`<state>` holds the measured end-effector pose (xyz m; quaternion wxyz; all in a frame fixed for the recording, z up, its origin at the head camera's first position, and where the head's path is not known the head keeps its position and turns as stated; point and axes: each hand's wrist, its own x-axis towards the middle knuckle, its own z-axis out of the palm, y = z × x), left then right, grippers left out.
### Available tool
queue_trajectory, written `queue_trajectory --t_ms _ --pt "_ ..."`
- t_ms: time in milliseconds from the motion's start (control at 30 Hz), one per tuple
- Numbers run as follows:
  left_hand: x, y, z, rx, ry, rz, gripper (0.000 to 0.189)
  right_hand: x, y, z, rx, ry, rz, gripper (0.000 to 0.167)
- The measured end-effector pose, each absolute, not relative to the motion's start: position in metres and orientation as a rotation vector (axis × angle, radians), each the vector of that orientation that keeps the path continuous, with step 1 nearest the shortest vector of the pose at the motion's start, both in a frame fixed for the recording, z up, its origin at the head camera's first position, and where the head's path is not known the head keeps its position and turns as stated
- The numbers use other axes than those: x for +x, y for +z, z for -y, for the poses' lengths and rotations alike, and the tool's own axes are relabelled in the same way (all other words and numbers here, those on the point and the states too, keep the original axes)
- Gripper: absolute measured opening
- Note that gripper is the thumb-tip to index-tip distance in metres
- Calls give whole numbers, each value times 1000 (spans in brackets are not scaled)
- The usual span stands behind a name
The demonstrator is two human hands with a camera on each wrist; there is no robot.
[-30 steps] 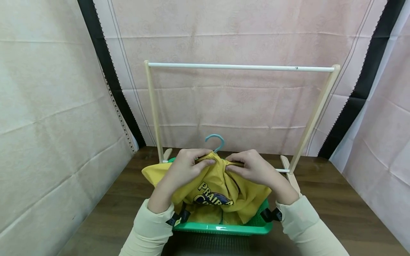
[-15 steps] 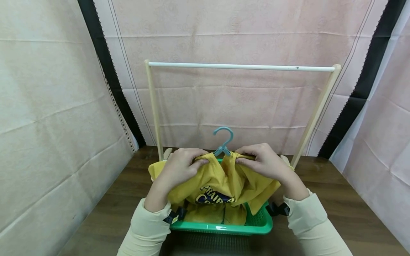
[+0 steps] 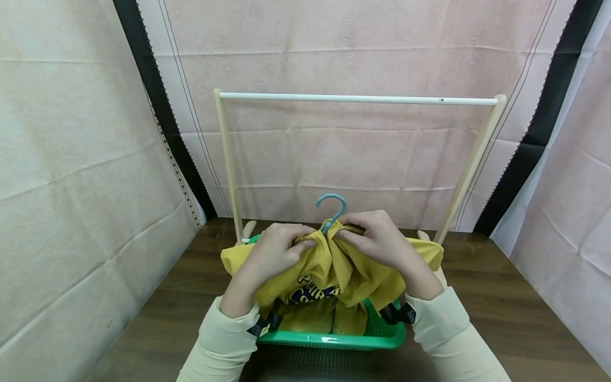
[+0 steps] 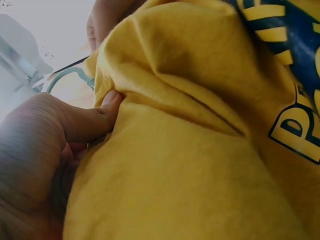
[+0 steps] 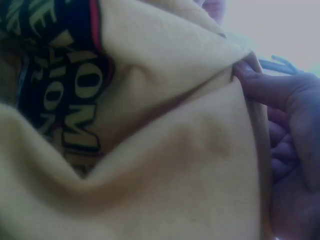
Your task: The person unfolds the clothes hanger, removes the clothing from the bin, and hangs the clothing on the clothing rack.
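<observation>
A yellow T-shirt (image 3: 305, 265) with dark printed lettering hangs from both hands over a green basket (image 3: 329, 339). My left hand (image 3: 280, 248) pinches its upper edge left of the neckline, thumb on the near side, as the left wrist view also shows. On the other side of the neckline my right hand (image 3: 374, 239) pinches the cloth the same way. Between the hands, the blue hook of a clothes hanger (image 3: 334, 204) rises out of the neck opening; the hanger's arms are hidden by the shirt. The shirt's lower part drops into the basket.
Behind the basket stands a rack with pale wooden posts (image 3: 470, 170) and a white top rail (image 3: 358, 98). All of it rests on a dark wooden table (image 3: 506, 318), with pale cloth walls (image 3: 358, 159) at the back and sides.
The hands spread apart, baring the hanger's top at the neckline, then came together again. The hanger hook stands slightly further right and higher than a second ago.
</observation>
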<state>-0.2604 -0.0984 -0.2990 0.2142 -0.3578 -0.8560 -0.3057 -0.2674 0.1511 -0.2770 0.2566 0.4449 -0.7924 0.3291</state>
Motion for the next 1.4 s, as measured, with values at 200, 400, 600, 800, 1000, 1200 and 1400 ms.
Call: queue_trajectory --t_ms 200,400,600,800,1000,1200,1400 --pt "-260 -298 99 -998 -853 2368 13 -266 -272 -152 1193 869 2217 7" --pt "-263 -298 102 -991 -851 2354 11 -264 -267 -180 1244 831 2424 23" --pt "-263 -298 102 -996 -864 2373 11 -267 -274 -199 1259 835 2486 10" --pt "-262 -299 100 -1016 -932 2360 12 -268 -281 -192 1337 882 2348 13" --pt "-260 -300 95 -1071 -1024 2250 15 -267 -286 -182 1394 921 2331 16" --pt "-259 -300 91 -1066 -1074 2228 20 -264 -286 -181 1355 887 2399 12" --pt "-260 -300 91 -1050 -1066 2212 20 -262 -284 -176 1341 879 2435 11"
